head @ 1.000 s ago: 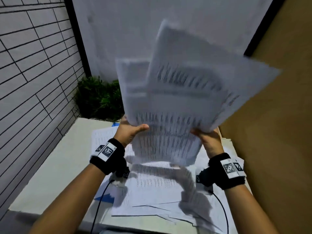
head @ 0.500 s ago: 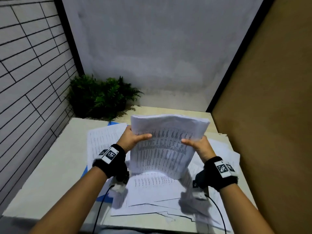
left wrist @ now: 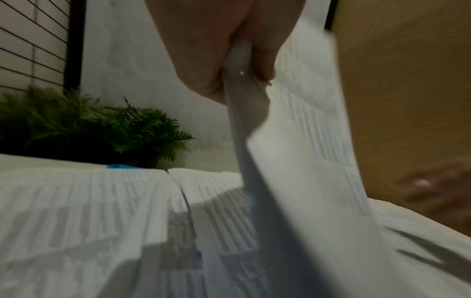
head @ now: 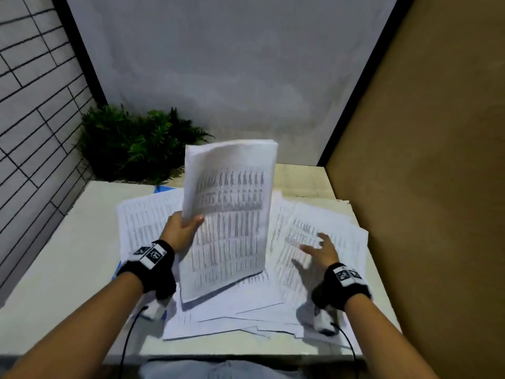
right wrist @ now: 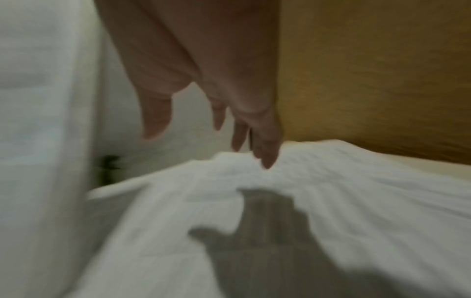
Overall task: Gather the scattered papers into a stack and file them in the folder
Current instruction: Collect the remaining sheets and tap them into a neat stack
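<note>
Papers (head: 322,242): loose at counter's (head: 68,255) right edge, beneath spread, empty right hand (head: 318,251); left hand (head: 181,232) pinches upright stack (head: 229,214).

Office-like desk corner: printed papers (head: 314,242) on table (head: 68,255), fern (head: 131,143), partition walls.

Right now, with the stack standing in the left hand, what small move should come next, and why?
Probably lower the right hand onto the loose sheets at the right and pinch the top one. That hand is open and empty above them, while the left hand grips the stack upright, and many papers still lie scattered.
</note>
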### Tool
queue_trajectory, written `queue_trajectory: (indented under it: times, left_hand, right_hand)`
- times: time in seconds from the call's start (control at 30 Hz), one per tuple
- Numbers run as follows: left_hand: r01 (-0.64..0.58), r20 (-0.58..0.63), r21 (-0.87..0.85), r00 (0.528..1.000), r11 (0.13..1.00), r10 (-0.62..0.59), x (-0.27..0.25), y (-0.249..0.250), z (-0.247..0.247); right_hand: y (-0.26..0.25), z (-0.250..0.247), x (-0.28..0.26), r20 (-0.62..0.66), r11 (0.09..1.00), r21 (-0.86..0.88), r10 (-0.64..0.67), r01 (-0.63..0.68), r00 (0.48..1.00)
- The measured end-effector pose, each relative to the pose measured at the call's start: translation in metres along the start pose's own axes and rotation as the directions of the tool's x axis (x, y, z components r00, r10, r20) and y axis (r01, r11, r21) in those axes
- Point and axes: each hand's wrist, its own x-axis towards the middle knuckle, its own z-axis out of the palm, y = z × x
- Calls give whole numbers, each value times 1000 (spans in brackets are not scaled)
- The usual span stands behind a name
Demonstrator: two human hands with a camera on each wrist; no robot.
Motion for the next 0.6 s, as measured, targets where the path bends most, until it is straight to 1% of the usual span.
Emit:
queue_trajectory:
  times: [0.03,0.07,0.1,0.13,0.17,0.2,0.27,0.3,0.37,0.43,0.53,0.6]
  left_hand:
    - [4,-35,22,999,1000,-3,3,-1,-6]
    - [-2,-47,37,999,999,3,5,-3,-12]
    - [1,-48,43,999,999,1,6,-4,-16]
    - [4,-41,48,999,999,-2,7,-7,-20]
    - [6,-30,58,1000,998,-4,7,-9,-23]
    - [13,-20,75,1000,997,-12,7,-12,-24]
    - [13,-6,90,1000,996,-12,6,-15,-23]
    - [20,4,74,1000,997,-20,5,-18,-22]
    - [45,11,61,999,997,-46,4,-22,-19]
    - [60,11,78,998,995,-61,3,-24,-17]
    - [56,10,93,998,994,-57,3,-26,-16]
    - [60,4,88,998,994,-61,4,-29,-16]
  right_hand:
    - [17,-17,11,-115,988,-78,126,-135,985]
    - [37,-33,21,-220,951,-138,243,-277,945]
    - [55,-47,27,-292,908,-155,334,-389,896]
    - [73,-56,34,-313,871,-162,401,-464,861]
    - [85,-63,34,-308,854,-155,436,-497,845]
    - [89,-66,32,-305,850,-145,448,-506,840]
    - [93,-63,32,-259,871,-121,435,-476,862]
    - [90,-58,33,-208,896,-95,409,-434,889]
    - [85,-45,35,-130,938,-53,333,-342,934]
    - [75,-36,34,-105,966,-45,248,-254,963]
    - [57,-36,31,-88,979,-123,153,-163,984]
    - [43,-43,29,-130,970,-229,53,-82,990]
